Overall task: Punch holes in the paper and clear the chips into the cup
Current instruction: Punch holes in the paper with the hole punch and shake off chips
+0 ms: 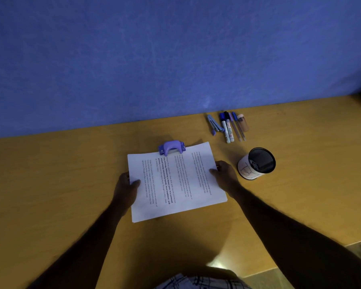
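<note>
White printed paper sheets (pixel 175 184), a thin stack, lying at centre of frame on ochre wooden desk (pixel 61 184), far edge apparently tucked into slot of lilac plastic hole punch (pixel 172 147). Judging from text lines running away from camera, long axis left to right across frame. Pinched at both short edges: left hand (pixel 126 185) at left edge, thumb on top, other fingers hidden below; right hand (pixel 224 174) at right edge, thumb curled over the sheet likewise. Hole punch just above the fingers in frame, about midway between both hands, touched by neither. Black mesh cup (pixel 257 163) with white paper label right of centre, near right hand but apart, so easier to reach from that side for the chips. Probably aligning step; pressing not yet done. Blue markers and pens (pixel 230 127) at upper right, near blue wall (pixel 133 59).
</note>
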{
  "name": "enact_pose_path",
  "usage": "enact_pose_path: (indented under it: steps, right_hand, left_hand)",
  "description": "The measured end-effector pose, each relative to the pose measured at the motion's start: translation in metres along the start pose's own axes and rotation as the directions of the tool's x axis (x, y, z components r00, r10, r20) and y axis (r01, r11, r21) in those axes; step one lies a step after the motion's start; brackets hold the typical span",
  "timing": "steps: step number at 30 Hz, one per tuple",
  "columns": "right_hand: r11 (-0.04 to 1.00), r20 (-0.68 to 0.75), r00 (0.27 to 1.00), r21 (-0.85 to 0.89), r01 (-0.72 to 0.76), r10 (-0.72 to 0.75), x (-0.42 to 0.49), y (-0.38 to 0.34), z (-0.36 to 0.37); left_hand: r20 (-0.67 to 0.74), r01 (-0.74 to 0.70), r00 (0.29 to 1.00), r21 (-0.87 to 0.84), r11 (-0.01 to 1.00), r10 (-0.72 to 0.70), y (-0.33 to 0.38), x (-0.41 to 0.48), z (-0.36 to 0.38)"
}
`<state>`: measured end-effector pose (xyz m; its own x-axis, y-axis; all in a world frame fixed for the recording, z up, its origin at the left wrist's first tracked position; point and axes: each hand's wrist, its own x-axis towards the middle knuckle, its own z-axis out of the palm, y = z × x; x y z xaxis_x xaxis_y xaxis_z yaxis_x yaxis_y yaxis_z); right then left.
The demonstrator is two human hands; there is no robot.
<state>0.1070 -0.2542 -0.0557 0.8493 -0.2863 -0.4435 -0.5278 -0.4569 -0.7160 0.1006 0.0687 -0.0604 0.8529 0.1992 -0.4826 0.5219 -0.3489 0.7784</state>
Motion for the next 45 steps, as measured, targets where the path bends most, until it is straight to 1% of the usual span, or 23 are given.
enact_pose_path:
  steps: [3, 8, 10, 13, 14, 16, 18, 20, 22, 24, 27, 28, 31, 34, 39, 42, 45]
  right_hand:
    - [0.998, -0.037, 0.999, -0.048, 0.030, -0.032, 0.001, 0.001, 0.001]
    - [0.996, -0.075, 0.997, -0.080, 0.026, -0.032, 0.001, 0.003, 0.001]
    - [0.991, -0.091, 0.995, -0.134, 0.029, -0.041, 0.001, 0.000, 0.001]
    - [0.930, -0.217, 0.964, -0.361, 0.068, -0.155, -0.001, -0.010, 0.000]
    - [0.913, -0.248, 0.946, -0.397, 0.098, -0.209, -0.001, -0.015, 0.000]
    - [0.900, -0.224, 0.920, -0.372, 0.225, -0.322, 0.003, -0.034, 0.004]
    - [0.892, -0.115, 0.919, -0.311, 0.328, -0.378, 0.013, -0.058, 0.012]
    - [0.892, 0.033, 0.937, -0.297, 0.340, -0.347, 0.031, -0.086, 0.025]
    - [0.898, 0.150, 0.948, -0.310, 0.313, -0.279, 0.048, -0.111, 0.038]
    - [0.881, 0.211, 0.946, -0.357, 0.310, -0.247, 0.063, -0.129, 0.047]
    - [0.798, 0.328, 0.919, -0.482, 0.361, -0.218, 0.078, -0.143, 0.049]
    - [0.782, 0.347, 0.915, -0.503, 0.367, -0.206, 0.082, -0.145, 0.047]
    - [0.743, 0.342, 0.918, -0.558, 0.370, -0.200, 0.091, -0.148, 0.044]
    - [0.704, 0.332, 0.932, -0.627, 0.332, -0.144, 0.094, -0.145, 0.048]
    - [0.716, 0.243, 0.966, -0.658, 0.234, -0.092, 0.096, -0.137, 0.054]
    - [0.697, 0.225, 0.971, -0.683, 0.220, -0.085, 0.098, -0.134, 0.055]
    - [0.676, 0.239, 0.968, -0.701, 0.229, -0.081, 0.103, -0.135, 0.056]
  left_hand:
    - [0.005, -0.006, 1.000, 0.013, 1.000, 0.006, -0.003, 0.000, 0.001]
    - [0.013, -0.012, 1.000, 0.010, 1.000, 0.012, -0.003, 0.001, 0.001]
    - [0.011, -0.015, 1.000, 0.013, 1.000, 0.015, -0.002, 0.002, 0.002]
    - [-0.001, -0.022, 1.000, 0.019, 1.000, 0.022, -0.003, 0.002, 0.001]
    - [-0.005, -0.025, 1.000, 0.021, 0.999, 0.025, -0.003, 0.002, 0.002]
    - [-0.017, -0.027, 0.999, 0.025, 0.999, 0.028, -0.003, 0.001, 0.002]
    - [-0.032, -0.019, 0.999, 0.029, 0.999, 0.020, -0.003, 0.001, 0.003]
    - [-0.045, -0.030, 0.999, 0.041, 0.999, 0.032, -0.002, 0.001, 0.004]
    - [-0.053, -0.043, 0.998, 0.056, 0.998, 0.046, -0.002, 0.000, 0.006]
    - [-0.063, -0.041, 0.997, 0.069, 0.997, 0.045, -0.002, -0.001, 0.007]
    - [-0.062, -0.034, 0.997, 0.082, 0.996, 0.039, -0.002, -0.001, 0.006]
    - [-0.055, -0.034, 0.998, 0.081, 0.996, 0.039, -0.002, -0.001, 0.007]
    - [-0.056, -0.030, 0.998, 0.069, 0.997, 0.034, -0.002, -0.002, 0.007]
    - [-0.062, -0.013, 0.998, 0.048, 0.999, 0.016, -0.002, -0.003, 0.008]
    - [-0.073, -0.014, 0.997, 0.049, 0.999, 0.018, -0.003, -0.003, 0.008]
    - [-0.082, -0.011, 0.997, 0.065, 0.998, 0.016, -0.003, -0.002, 0.010]
    - [-0.088, -0.013, 0.996, 0.061, 0.998, 0.018, -0.005, -0.003, 0.012]
